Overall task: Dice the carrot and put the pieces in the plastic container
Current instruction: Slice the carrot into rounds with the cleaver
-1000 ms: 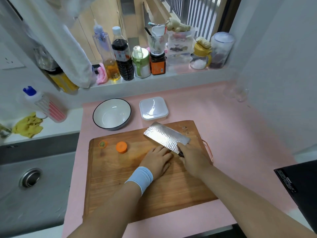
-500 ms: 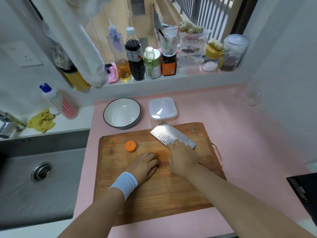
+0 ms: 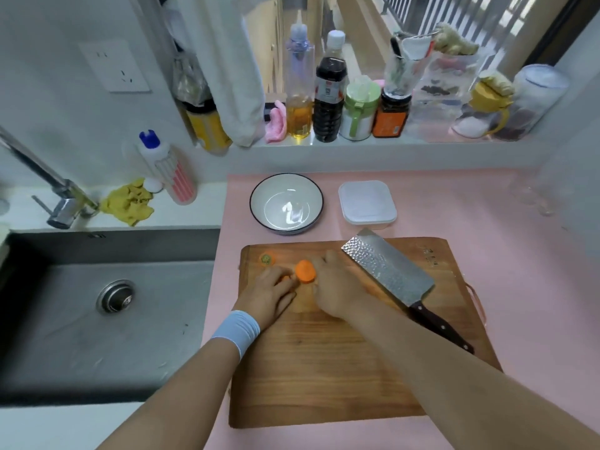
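An orange carrot chunk (image 3: 305, 271) stands near the far left of the wooden cutting board (image 3: 341, 368). My right hand (image 3: 337, 287) lies against the chunk's right side, fingers curved round it. Just left of it, my left hand (image 3: 269, 290), with a pale wristband, curls its fingers over a small carrot piece (image 3: 285, 278), mostly hidden. The green-topped carrot end (image 3: 267, 258) lies loose at the board's far left corner. A cleaver (image 3: 389, 271) rests flat on the board to the right, touched by neither hand. The lidded plastic container (image 3: 367, 203) sits behind the board.
A white bowl (image 3: 285, 203) with a dark rim stands left of the container. A steel sink (image 3: 107, 303) and tap (image 3: 61, 196) lie to the left. Bottles and jars (image 3: 328, 92) line the window sill behind. A pink mat (image 3: 487, 206) covers the counter.
My right hand let go of the cleaver, which now lies flat on the board, and moved left to the carrot chunk. My left hand also slid left and away toward it.
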Available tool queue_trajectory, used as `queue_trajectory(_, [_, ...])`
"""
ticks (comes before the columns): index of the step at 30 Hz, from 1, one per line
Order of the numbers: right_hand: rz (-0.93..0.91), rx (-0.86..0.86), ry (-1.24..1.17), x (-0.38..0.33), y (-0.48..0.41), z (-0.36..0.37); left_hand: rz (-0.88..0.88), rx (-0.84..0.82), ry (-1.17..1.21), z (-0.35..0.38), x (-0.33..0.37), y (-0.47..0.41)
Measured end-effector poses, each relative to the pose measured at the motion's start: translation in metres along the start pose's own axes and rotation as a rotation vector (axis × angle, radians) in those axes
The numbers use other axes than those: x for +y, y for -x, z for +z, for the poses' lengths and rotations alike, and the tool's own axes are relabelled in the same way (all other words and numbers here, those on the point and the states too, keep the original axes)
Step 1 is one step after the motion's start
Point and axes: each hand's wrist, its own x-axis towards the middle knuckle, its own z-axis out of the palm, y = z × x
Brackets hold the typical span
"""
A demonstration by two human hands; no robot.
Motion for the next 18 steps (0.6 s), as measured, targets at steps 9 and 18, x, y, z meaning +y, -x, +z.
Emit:
queue_trajectory(9, [0.046, -0.003, -0.072, 0.001, -0.006, -0.003, -0.153, 0.002, 0.077, -0.017, 0.004, -0.016])
queue_trajectory(18, [0.256, 0.0, -0.07, 0.042, 0.036, -0.016, -0.042, -0.137, 0.093, -0.006, 0.057, -0.047])
